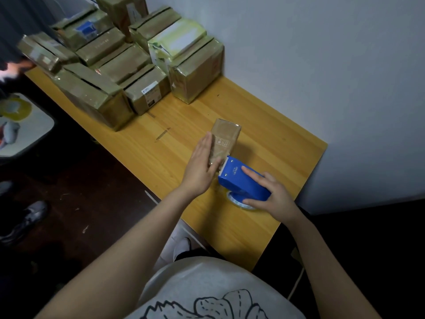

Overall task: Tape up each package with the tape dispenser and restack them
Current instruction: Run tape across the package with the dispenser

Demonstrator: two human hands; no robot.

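Against the white wall [322,65] stands a wooden table [264,139], with a pile of taped packages [119,63] at its far left end. One small cardboard package [226,139] lies alone near the middle. The left hand [202,164] presses its left side with straight fingers. The right hand [273,194] grips the blue tape dispenser [239,180], whose toothed blade touches the package's near end. To tape well, I think the left hand should hold the package firm while the dispenser pulls flat and straight, then tilts to cut.
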